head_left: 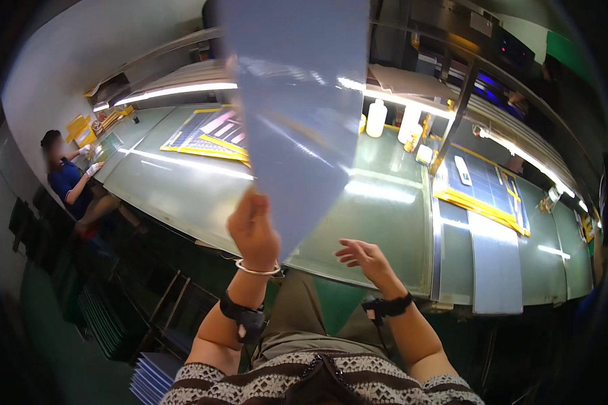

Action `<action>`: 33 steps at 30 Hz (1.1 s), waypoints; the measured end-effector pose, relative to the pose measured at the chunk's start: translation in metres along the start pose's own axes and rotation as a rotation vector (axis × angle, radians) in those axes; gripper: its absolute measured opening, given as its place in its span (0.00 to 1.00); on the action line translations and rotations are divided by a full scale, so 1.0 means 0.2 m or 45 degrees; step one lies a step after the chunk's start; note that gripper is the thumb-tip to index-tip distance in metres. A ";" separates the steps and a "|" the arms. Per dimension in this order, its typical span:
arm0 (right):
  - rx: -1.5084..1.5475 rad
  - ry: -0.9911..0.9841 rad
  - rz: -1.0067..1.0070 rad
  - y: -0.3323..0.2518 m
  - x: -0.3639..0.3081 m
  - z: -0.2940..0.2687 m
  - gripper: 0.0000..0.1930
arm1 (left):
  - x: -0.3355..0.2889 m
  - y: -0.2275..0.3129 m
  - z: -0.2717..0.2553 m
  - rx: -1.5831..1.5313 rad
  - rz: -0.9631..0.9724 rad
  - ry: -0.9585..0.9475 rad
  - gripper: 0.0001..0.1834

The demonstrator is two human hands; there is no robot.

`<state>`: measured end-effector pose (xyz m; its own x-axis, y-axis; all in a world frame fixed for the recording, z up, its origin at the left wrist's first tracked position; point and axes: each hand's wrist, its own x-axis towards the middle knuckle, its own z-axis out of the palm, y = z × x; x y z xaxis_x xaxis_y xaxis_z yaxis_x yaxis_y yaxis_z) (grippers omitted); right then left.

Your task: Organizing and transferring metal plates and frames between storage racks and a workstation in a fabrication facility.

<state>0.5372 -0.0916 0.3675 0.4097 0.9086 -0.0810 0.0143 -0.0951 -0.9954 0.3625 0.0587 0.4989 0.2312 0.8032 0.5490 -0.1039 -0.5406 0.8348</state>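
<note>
A large, glossy grey-blue sheet stands up in front of me and hides the middle of the bench. Its lower left edge is pinched in my left hand, which wears a pale bangle at the wrist. Light streaks reflect off its surface. To the right of the sheet's lower corner, my right hand hovers over the bench's near edge. Its fingers are apart and hold nothing. The sheet's upper end runs out of the picture.
The glass-topped bench carries yellow-edged framed panels at left and a yellow-edged dark mat at right. Another grey sheet lies there. White bottles stand behind. A co-worker sits far left; stacked sheets are below left.
</note>
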 end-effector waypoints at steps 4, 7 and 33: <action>0.293 0.122 -0.223 -0.12 -0.21 -0.22 0.33 | 0.08 -0.09 0.06 0.162 0.998 -0.289 0.17; 0.687 0.275 -0.291 -0.14 -0.41 -0.43 0.39 | 0.00 -0.25 0.11 0.275 1.095 -0.493 0.19; -0.394 0.989 0.489 0.10 -1.14 -0.68 0.08 | -0.67 -0.95 -0.53 0.661 -0.317 -0.294 0.07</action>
<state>0.5681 -0.3553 0.3732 0.9327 0.2742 -0.2343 -0.0522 -0.5403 -0.8399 0.2490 0.0808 0.2720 0.3970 0.8776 0.2687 0.4510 -0.4415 0.7757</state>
